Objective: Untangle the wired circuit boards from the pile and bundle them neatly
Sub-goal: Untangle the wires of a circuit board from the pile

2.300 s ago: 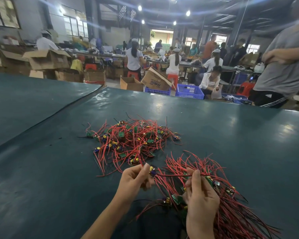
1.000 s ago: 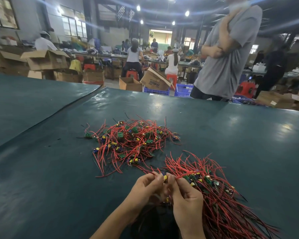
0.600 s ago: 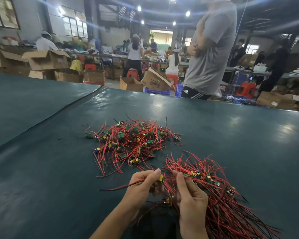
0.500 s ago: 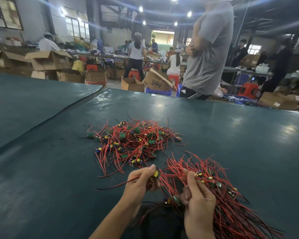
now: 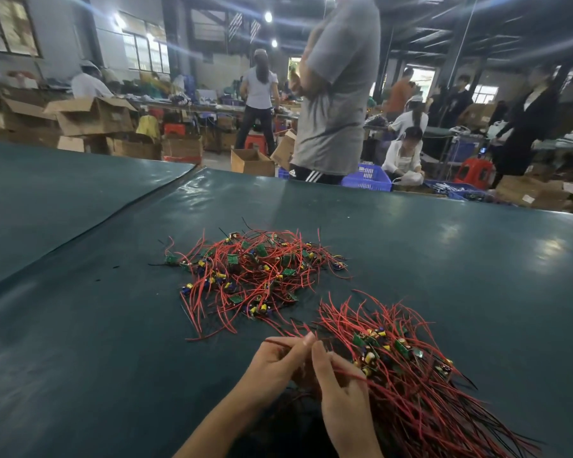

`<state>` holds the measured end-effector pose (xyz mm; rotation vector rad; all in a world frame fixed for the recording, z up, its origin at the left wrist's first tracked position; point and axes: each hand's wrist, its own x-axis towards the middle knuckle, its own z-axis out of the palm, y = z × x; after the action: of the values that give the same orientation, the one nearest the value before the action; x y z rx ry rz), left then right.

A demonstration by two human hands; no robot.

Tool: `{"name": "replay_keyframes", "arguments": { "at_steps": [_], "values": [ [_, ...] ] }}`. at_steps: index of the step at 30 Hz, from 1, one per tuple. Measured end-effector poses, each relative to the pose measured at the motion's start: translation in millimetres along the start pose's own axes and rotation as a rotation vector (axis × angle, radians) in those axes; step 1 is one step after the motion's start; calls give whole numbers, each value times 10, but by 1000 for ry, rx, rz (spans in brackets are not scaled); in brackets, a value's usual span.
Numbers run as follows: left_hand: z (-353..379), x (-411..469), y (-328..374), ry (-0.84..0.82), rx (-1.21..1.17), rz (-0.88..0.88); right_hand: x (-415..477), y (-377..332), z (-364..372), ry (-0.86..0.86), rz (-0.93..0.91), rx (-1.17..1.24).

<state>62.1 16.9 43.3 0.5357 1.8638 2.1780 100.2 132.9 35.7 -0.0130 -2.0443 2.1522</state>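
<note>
A tangled pile (image 5: 255,272) of small green circuit boards with red and black wires lies in the middle of the dark green table (image 5: 444,259). Nearer me, to the right, a combed bundle (image 5: 407,375) of the same wired boards fans out toward the bottom right. My left hand (image 5: 275,368) pinches a red wire of one wired board between thumb and fingers at the bundle's left edge. My right hand (image 5: 341,395) is closed on the bundle's wires right beside it, fingertips almost touching the left hand. The board between the hands is hidden.
A person in a grey shirt (image 5: 334,94) stands at the table's far edge. Behind are cardboard boxes (image 5: 90,117), blue crates (image 5: 368,176), red stools and several workers. A seam (image 5: 113,219) divides the table cover on the left.
My hands, stretched apart along one red wire half a second ago, have come together at the bundle's left edge. The wire's loose tail no longer trails left. The standing person has shifted left.
</note>
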Motion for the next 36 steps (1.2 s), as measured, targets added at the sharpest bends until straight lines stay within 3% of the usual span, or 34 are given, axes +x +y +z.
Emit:
{"name": "replay_keyframes", "arguments": {
  "at_steps": [3, 8, 12, 15, 18, 22, 33, 36],
  "values": [
    [-22, 16, -28, 4, 26, -47, -8, -19, -14, 8, 92, -18],
    [-62, 50, -44, 160, -53, -57, 43, 20, -57, 235, 243, -53],
    [-218, 95, -48, 533, -4, 12, 105, -41, -113, 340, 298, 317],
    [-375, 91, -74, 670, 300, 123, 145, -38, -168, 301, 308, 502],
    [-510, 89, -148, 688, 716, 156, 136, -16, -191, 285, 289, 546],
    [-586, 74, -284, 554, 1117, -147, 107, -33, -182, 301, 264, 543],
    [-725, 65, -348, 603, 1380, -331, 82, -40, -145, 306, 194, 438],
    [-757, 54, -357, 630, 1407, -283, 91, -23, -144, 305, 202, 427]
  ]
}}
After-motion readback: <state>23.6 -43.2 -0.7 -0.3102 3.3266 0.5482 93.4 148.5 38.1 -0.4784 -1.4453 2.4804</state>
